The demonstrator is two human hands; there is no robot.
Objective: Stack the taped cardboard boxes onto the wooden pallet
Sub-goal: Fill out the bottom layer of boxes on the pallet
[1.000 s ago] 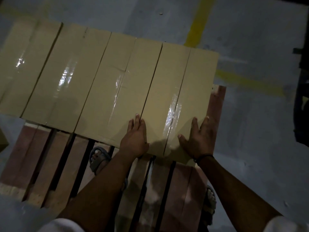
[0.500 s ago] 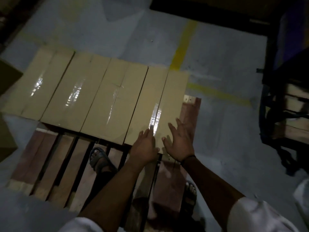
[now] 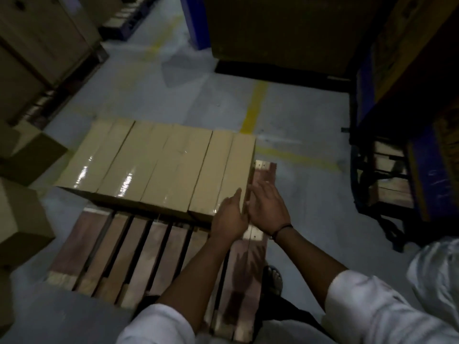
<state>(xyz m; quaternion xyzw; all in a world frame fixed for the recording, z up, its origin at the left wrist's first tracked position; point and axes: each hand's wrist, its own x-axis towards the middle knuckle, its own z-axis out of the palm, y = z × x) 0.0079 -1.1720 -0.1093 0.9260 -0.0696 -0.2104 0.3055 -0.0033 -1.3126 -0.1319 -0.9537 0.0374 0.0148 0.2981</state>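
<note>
Row of taped boxes (image 3: 159,167) sits on far half of pallet (image 3: 99,249). Left hand (image 3: 229,217) and right hand (image 3: 268,209) at end box (image 3: 223,175) near corner, fingers straight, grasping nothing. Judgement: cardboard stiff, tape slick; grip the bare short ends.

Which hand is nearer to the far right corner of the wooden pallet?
Right. The right hand is over the pallet's right plank, fingers toward that corner. The left hand is beside it, over the near end of the last box.
</note>
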